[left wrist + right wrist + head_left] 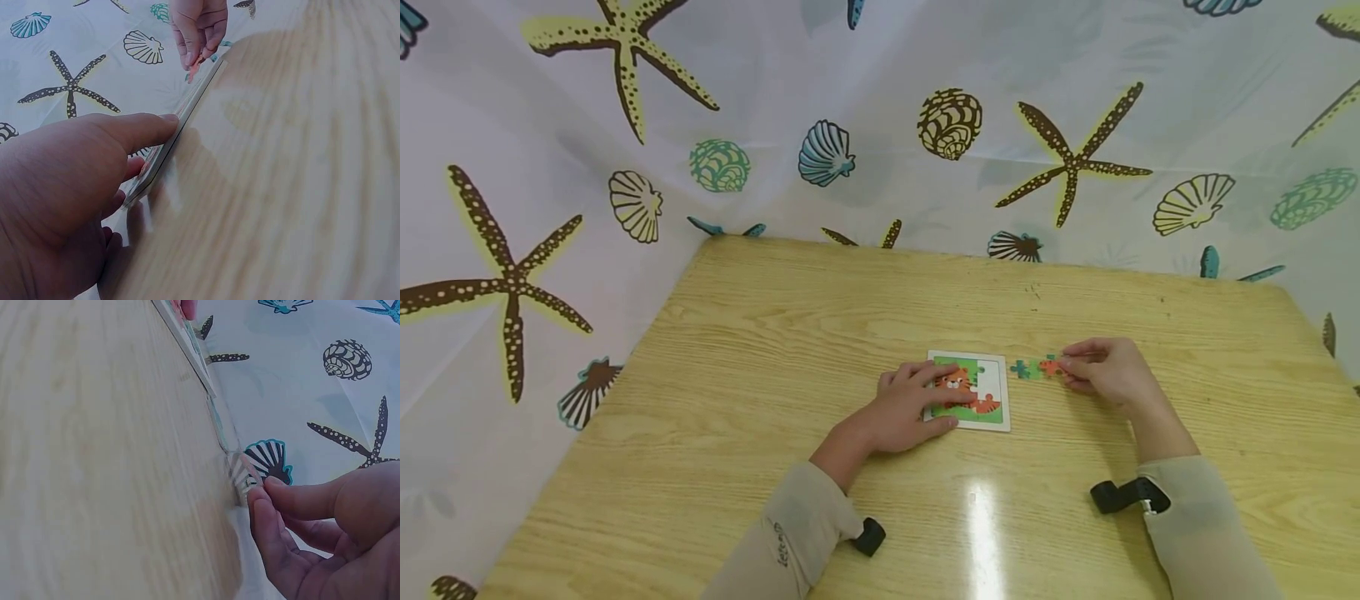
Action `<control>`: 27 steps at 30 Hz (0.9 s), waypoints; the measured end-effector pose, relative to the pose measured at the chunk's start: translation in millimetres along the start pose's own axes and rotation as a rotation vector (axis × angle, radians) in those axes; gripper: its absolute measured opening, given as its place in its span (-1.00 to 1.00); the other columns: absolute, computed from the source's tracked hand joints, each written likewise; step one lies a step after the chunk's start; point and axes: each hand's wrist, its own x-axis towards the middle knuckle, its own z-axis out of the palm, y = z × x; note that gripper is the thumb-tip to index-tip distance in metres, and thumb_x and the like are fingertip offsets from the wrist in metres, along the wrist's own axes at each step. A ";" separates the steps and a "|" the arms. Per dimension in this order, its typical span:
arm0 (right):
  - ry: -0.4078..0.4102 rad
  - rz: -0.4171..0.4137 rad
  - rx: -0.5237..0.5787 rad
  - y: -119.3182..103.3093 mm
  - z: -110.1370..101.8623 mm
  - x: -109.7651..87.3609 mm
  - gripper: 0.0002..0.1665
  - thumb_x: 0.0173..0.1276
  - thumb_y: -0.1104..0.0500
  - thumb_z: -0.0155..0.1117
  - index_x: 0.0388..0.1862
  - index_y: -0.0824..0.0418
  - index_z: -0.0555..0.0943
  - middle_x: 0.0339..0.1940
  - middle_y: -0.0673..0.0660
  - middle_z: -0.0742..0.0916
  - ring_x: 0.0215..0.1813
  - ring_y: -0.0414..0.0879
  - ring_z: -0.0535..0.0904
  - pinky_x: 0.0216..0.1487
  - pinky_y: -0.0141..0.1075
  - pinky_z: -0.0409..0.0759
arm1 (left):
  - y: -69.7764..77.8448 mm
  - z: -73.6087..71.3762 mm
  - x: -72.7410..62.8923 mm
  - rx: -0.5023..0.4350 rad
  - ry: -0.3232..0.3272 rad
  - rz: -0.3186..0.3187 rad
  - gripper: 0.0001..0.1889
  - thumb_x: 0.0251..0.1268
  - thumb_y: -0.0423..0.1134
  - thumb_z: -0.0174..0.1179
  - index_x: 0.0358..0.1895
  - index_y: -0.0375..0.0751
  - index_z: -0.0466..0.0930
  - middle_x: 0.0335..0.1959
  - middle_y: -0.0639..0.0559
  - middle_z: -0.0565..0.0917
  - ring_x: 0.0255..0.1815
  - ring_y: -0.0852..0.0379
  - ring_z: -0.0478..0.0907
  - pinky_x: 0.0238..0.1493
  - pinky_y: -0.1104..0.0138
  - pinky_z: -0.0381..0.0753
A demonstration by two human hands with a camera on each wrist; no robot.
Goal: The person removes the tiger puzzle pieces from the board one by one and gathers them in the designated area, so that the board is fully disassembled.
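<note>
On my left sleeve (808, 508), a single short line of dark lettering (781, 544) stands on the beige cloth, turned sideways in the head view. It is too small and blurred for me to spell out with certainty, so I can read no word there.

White-bordered puzzle board (988, 381) with green ground and orange tiger (953, 383), loose pieces (1019, 368) in teal, green and orange, yellowish wood-grained table (805, 333), white cloth (760, 100) patterned with brown-and-yellow starfish (1071, 164), beige sleeves (1202, 517)
</note>
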 end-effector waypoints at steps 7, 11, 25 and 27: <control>0.051 0.003 -0.177 -2.2 1.5 -3.3 -0.59 0.48 0.24 0.23 0.17 0.51 0.53 -0.13 0.24 0.74 -0.34 -0.29 0.69 -0.25 -0.39 0.70 | 0.5 0.0 0.1 -0.003 -0.002 0.010 -0.56 0.52 0.13 0.03 0.41 0.44 0.40 0.63 0.13 0.09 0.58 -0.14 -0.03 0.36 -0.15 0.06; 0.104 -0.021 -0.270 -6.3 4.3 -5.7 -0.63 0.46 0.22 0.26 0.09 0.49 0.58 -0.16 0.29 0.76 -0.40 -0.25 0.68 -0.33 -0.37 0.69 | 0.5 -0.8 -0.1 -0.009 0.001 0.009 -0.56 0.52 0.13 0.03 0.41 0.44 0.40 0.63 0.13 0.09 0.58 -0.13 -0.03 0.35 -0.14 0.06; 0.171 -0.033 -0.359 -3.7 7.0 -3.9 -0.69 0.40 0.18 0.33 -0.10 0.45 0.63 -0.36 0.21 0.79 -0.47 -0.24 0.66 -0.41 -0.39 0.65 | 0.1 -1.1 -1.0 -0.003 0.004 0.005 -0.56 0.51 0.14 0.03 0.40 0.45 0.41 0.62 0.13 0.10 0.57 -0.14 -0.02 0.33 -0.13 0.07; 0.175 -0.027 -0.359 -4.8 6.0 -5.0 -0.66 0.41 0.13 0.33 -0.10 0.44 0.64 -0.39 0.17 0.78 -0.48 -0.24 0.66 -0.41 -0.39 0.65 | -0.8 -0.9 -0.9 0.003 0.008 0.005 -0.56 0.51 0.14 0.03 0.40 0.45 0.41 0.62 0.13 0.11 0.57 -0.14 -0.02 0.33 -0.13 0.07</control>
